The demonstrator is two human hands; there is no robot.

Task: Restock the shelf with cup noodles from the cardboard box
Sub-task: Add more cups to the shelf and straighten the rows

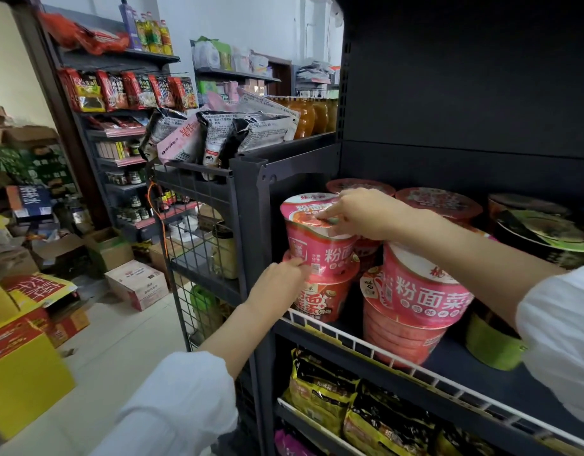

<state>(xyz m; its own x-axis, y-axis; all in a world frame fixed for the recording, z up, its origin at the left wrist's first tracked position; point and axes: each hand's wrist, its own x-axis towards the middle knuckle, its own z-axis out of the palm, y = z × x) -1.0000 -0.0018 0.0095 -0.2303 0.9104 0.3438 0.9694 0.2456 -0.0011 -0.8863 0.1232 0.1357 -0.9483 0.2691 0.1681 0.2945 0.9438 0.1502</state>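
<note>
Flat noodle packets (320, 386) are stacked on the tier below, near right. Black and pink snack bags (218, 133) are heaped atop a wire rack (198, 245) at centre. Orange drink bottles (312, 115) are lined up behind them, and oil bottles (152, 34) are stood far left.

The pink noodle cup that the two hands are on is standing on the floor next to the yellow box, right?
Not quite. In the head view the pink noodle cup is on the shelf, stacked on top of another cup, not on the floor. The right hand does rest on its lid and the left hand touches its base.
</note>
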